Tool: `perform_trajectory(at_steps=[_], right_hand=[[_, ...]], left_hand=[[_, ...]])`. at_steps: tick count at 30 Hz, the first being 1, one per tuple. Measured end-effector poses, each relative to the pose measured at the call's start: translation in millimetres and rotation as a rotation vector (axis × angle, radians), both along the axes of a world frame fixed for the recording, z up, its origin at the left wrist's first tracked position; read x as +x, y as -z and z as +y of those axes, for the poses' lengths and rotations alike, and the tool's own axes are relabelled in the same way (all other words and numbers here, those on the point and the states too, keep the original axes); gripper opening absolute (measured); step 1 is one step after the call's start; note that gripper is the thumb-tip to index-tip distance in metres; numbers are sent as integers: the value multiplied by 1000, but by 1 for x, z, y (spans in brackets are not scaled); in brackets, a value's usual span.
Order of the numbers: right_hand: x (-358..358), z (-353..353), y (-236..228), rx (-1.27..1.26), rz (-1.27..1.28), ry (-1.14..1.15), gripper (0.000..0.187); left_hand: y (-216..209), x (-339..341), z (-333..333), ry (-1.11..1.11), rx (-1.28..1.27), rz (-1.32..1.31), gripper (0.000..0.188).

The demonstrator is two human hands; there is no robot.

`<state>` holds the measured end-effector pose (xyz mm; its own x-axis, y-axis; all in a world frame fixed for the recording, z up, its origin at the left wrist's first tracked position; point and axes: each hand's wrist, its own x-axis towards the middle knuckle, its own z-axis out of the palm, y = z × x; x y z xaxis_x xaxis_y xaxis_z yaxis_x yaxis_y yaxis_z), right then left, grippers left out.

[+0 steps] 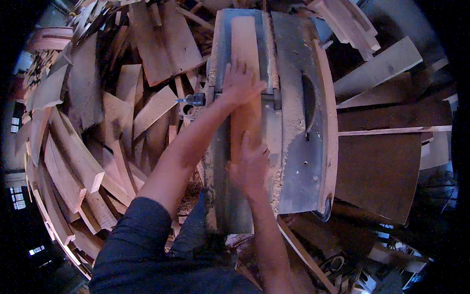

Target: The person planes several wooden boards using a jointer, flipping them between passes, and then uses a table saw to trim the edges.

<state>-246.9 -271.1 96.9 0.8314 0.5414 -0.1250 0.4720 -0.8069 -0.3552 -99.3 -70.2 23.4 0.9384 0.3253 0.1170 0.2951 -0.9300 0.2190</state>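
Note:
A long, narrow wooden board (pixel 244 36) lies lengthwise on the metal bed of a jointer (pixel 221 196), across the cutter gap near its middle. My left hand (pixel 240 83) rests flat on top of the board, fingers spread, just beyond the gap. At the board's near end, my right hand (pixel 250 164) grips it, with one finger stretched forward along the wood and the others bent. My right palm hides the near end. The cutter itself is mostly covered by the board.
Right of the bed, a saw blade (pixel 309 105) stands in a sawdust-covered table (pixel 293 176) with a wooden rail (pixel 330 122). A drill chuck with a bit (pixel 196 100) sticks out at the left. Wooden planks (pixel 85 83) are heaped on the left. A large brown panel (pixel 379 171) lies at right.

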Motion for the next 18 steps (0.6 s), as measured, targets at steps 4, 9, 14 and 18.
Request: perform_trajectory(at_steps=[4,9,14,18], right_hand=[[30,15,20,-21,-38,5,97],[54,46,20,5,-51,28,95],[94,66,26,36,-103,-11,95],[125,80,36,76,-145,-40,96]], left_hand=[[-3,-37,-37,38,-75,-101,80],[20,-13,-7,18,-45,-278,74],[18,29,16,12,-31,-279,70],[16,59,31,-7,-53,-146,68]])
